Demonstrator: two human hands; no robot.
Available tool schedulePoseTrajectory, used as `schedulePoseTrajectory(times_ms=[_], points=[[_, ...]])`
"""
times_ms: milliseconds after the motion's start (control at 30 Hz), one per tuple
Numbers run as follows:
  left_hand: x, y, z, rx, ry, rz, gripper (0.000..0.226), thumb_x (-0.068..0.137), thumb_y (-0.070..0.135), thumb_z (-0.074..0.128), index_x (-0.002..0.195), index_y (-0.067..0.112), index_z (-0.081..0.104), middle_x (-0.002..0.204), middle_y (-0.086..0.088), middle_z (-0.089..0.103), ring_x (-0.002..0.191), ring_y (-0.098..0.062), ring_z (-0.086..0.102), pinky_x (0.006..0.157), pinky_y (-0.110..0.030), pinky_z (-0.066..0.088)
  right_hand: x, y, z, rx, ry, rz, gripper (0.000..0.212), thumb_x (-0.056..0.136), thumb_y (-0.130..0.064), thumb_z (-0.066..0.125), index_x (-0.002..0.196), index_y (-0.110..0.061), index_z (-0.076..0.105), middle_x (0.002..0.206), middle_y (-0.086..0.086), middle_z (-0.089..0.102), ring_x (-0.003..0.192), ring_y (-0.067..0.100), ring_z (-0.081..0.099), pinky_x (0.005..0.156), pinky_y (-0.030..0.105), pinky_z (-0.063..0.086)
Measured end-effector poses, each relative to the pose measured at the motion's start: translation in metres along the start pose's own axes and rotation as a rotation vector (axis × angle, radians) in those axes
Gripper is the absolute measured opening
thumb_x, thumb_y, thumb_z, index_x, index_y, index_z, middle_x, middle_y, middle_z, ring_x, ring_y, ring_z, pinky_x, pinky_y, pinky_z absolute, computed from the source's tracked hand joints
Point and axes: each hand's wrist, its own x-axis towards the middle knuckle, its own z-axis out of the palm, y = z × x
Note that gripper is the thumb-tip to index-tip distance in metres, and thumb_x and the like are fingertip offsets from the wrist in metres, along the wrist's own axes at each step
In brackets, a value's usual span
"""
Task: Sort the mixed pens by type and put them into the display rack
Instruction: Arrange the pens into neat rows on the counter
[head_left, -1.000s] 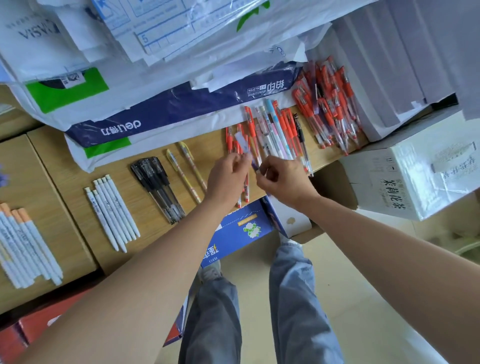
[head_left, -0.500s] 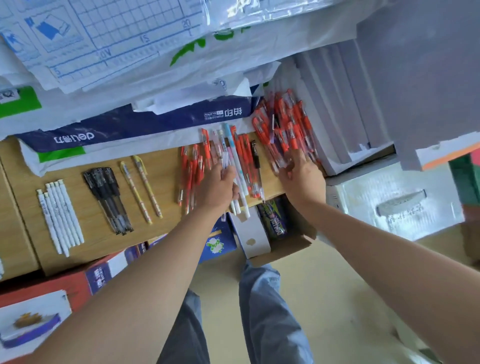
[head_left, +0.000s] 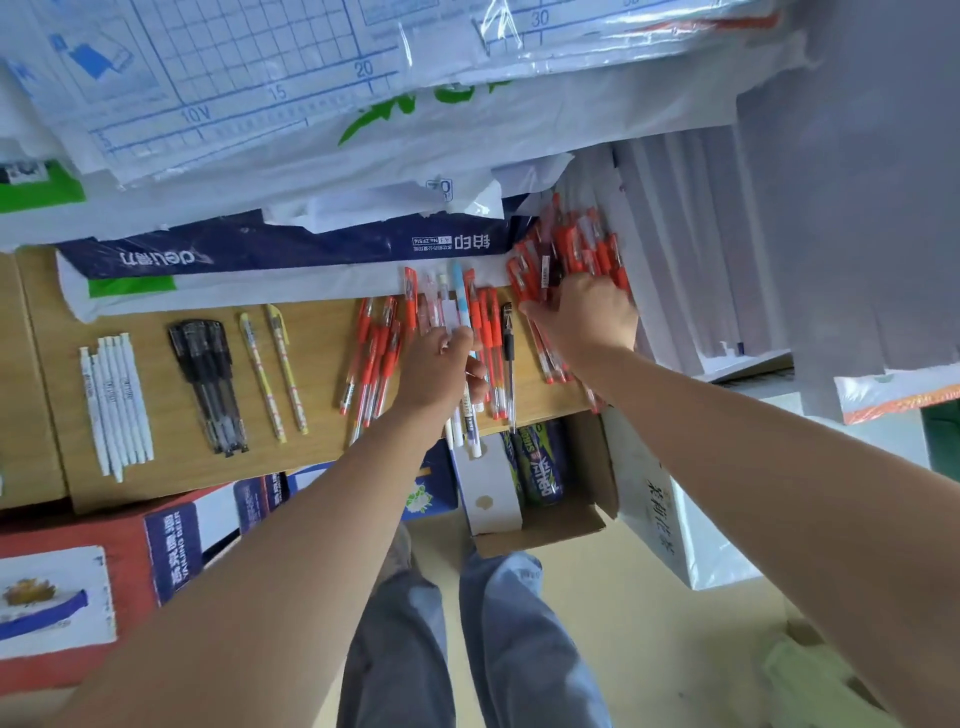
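Note:
On the wooden shelf (head_left: 322, 441) lie sorted groups: white pens (head_left: 117, 405), black pens (head_left: 208, 384), two yellow pens (head_left: 272, 374) and red pens (head_left: 371, 358). My left hand (head_left: 441, 369) grips a few white and pale blue pens (head_left: 465, 431) from the mixed row (head_left: 488, 332); their ends stick out past the shelf's front edge. Beside it lies a single black pen (head_left: 508, 343). My right hand (head_left: 587, 317) rests on the heap of red pens (head_left: 566, 249) at the right, its fingers sunk into the heap and hidden.
Wrapped paper reams (head_left: 291, 249) and plastic-covered sheets are stacked at the back of the shelf. Grey-white packs (head_left: 701, 249) wall the heap's right side. Below stand an open cardboard box (head_left: 545, 530), a white carton (head_left: 670, 519) and a red beer box (head_left: 78, 545).
My right hand left the mixed row and moved right onto the red heap. My left hand shifted slightly right and closed on the white and blue pens.

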Motion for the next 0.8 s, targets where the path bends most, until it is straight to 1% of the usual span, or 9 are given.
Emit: schedulePoseTrajectory(times_ms=[100,233,333,400,467,600,700,767,800], points=[[0.003,0.003,-0.002,-0.039,0.010,-0.020,0.026,0.102,0.021,0.042,0.102,-0.002,0.055,0.072,-0.014,0.054,0.053,-0.023,0.051,0.047,-0.027,0.045,0.004,-0.003,0.005,0.033,-0.011,-0.009,0.039,0.091,-0.048,0.056,0.078,-0.012,0.051,0.063,-0.001,0.045,0.062,0.020,0.054,0.052,0.025,0.042],[0.009,0.005,-0.002,-0.088,0.018,-0.036,0.028,0.103,0.022,0.042,0.103,-0.003,0.055,0.071,-0.013,0.052,0.056,-0.024,0.050,0.052,-0.031,0.046,-0.002,0.009,0.007,0.296,-0.021,-0.110,0.027,0.095,-0.031,0.051,0.073,-0.015,0.056,0.059,-0.003,0.053,0.050,0.012,0.052,0.045,0.018,0.035],[0.013,0.006,0.002,-0.061,0.033,-0.043,0.030,0.102,0.022,0.043,0.104,-0.003,0.058,0.068,-0.011,0.053,0.054,-0.021,0.050,0.054,-0.032,0.046,-0.014,0.022,0.004,0.415,-0.087,-0.182,0.024,0.095,-0.025,0.053,0.072,-0.017,0.054,0.056,-0.005,0.051,0.046,0.007,0.047,0.047,0.018,0.040],[0.016,0.009,0.009,-0.064,0.021,-0.050,0.029,0.102,0.022,0.044,0.104,-0.002,0.060,0.065,-0.009,0.054,0.053,-0.020,0.051,0.058,-0.034,0.048,-0.024,0.030,0.005,0.438,-0.151,-0.249,0.023,0.093,-0.024,0.056,0.073,-0.015,0.057,0.059,-0.002,0.057,0.050,0.015,0.053,0.052,0.025,0.048],[0.017,0.013,0.016,-0.106,0.004,-0.065,0.026,0.102,0.021,0.044,0.102,-0.001,0.058,0.064,-0.008,0.052,0.052,-0.020,0.049,0.058,-0.034,0.048,-0.032,0.035,0.007,0.461,-0.203,-0.314,0.019,0.092,-0.024,0.057,0.075,-0.016,0.059,0.064,0.001,0.064,0.056,0.019,0.060,0.055,0.027,0.050],[0.018,0.017,0.024,-0.078,-0.005,-0.022,0.021,0.100,0.019,0.048,0.091,0.002,0.056,0.060,-0.004,0.049,0.046,-0.015,0.044,0.049,-0.028,0.044,-0.041,0.037,0.009,0.485,-0.258,-0.407,0.014,0.089,-0.021,0.059,0.079,-0.013,0.065,0.070,-0.001,0.065,0.063,0.013,0.061,0.062,0.024,0.049],[0.022,0.014,0.023,0.001,-0.024,0.020,0.021,0.099,0.019,0.051,0.088,0.006,0.062,0.058,0.000,0.044,0.044,-0.011,0.040,0.047,-0.024,0.038,-0.044,0.035,0.006,0.486,-0.308,-0.430,0.024,0.090,-0.037,0.052,0.075,-0.021,0.062,0.069,-0.003,0.064,0.063,0.012,0.061,0.062,0.028,0.052],[0.026,0.010,0.020,0.053,-0.014,0.033,0.022,0.099,0.021,0.051,0.086,0.007,0.063,0.058,0.000,0.045,0.048,-0.014,0.039,0.052,-0.027,0.034,-0.042,0.034,0.004,0.454,-0.234,-0.378,0.032,0.093,-0.044,0.043,0.080,-0.024,0.064,0.068,0.001,0.066,0.056,0.013,0.059,0.054,0.025,0.047],[0.027,0.009,0.018,0.075,-0.010,0.035,0.023,0.099,0.022,0.051,0.087,0.006,0.064,0.059,-0.001,0.045,0.050,-0.015,0.039,0.055,-0.028,0.033,-0.039,0.034,0.004,0.411,-0.147,-0.321,0.030,0.095,-0.040,0.044,0.087,-0.021,0.066,0.069,0.002,0.067,0.053,0.013,0.058,0.052,0.024,0.045]])
